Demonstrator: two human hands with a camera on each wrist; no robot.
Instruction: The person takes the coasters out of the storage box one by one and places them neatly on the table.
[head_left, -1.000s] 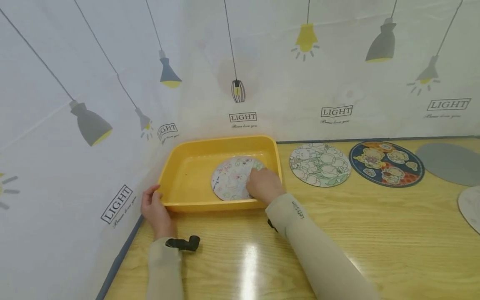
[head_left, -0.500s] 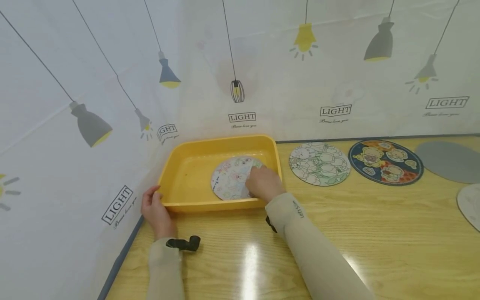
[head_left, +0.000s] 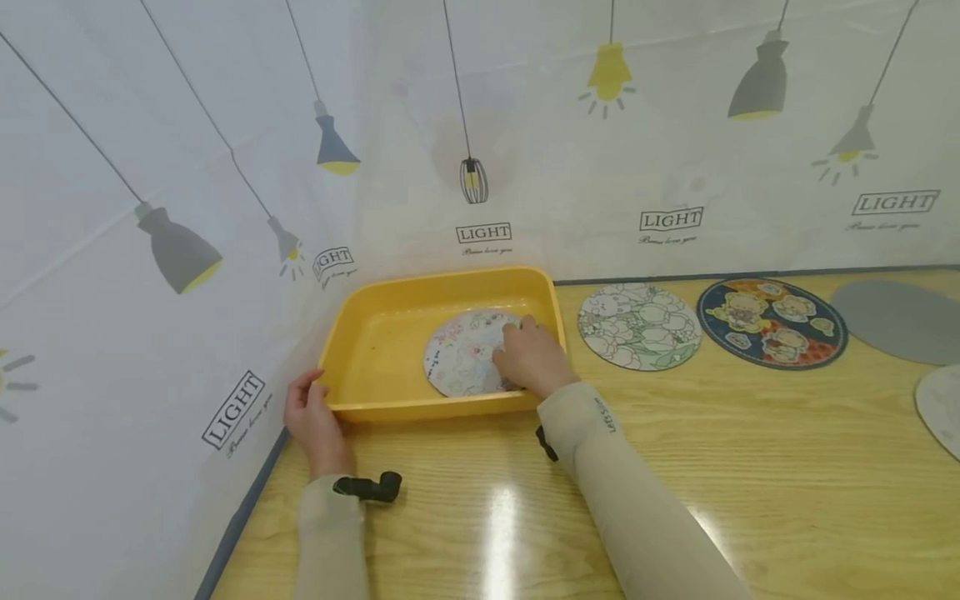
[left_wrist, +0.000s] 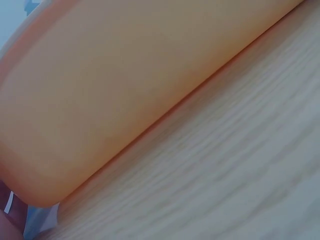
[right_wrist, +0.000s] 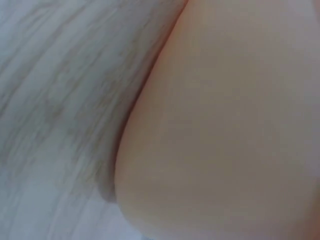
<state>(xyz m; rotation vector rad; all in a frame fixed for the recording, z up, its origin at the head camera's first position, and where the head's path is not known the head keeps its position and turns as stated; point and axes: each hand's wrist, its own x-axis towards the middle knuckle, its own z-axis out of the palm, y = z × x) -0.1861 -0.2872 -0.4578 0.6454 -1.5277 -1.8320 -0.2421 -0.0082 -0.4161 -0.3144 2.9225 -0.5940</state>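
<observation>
A yellow tray point(head_left: 390, 412) stands on the wooden table in the corner where two cloth walls meet. My left hand point(head_left: 313, 421) holds the tray at its front left corner, its fingertips at the rim. In the left wrist view, the tray's outer wall point(left_wrist: 125, 85) fills the upper left, with a bit of finger beside the corner. Inside the tray, right of centre, lies a round mat point(head_left: 461, 354) with a pale floral print. My right hand point(head_left: 534, 354) reaches over the tray's front right, fingers bent over the mat's right part. I cannot tell whether they pinch it.
To the right of the tray lie several round mats: a green tulip one point(head_left: 639, 327), a dark blue one with cartoon bears point(head_left: 772, 323), a plain grey one point(head_left: 900, 321) and a pale one point(head_left: 941, 408) cut by the frame edge. The printed cloth wall point(head_left: 562, 167) rises behind.
My right hand has shifted slightly up and to the right over the mat, and its fingers have lifted and loosened a little. My left hand and the tray stay in place.
</observation>
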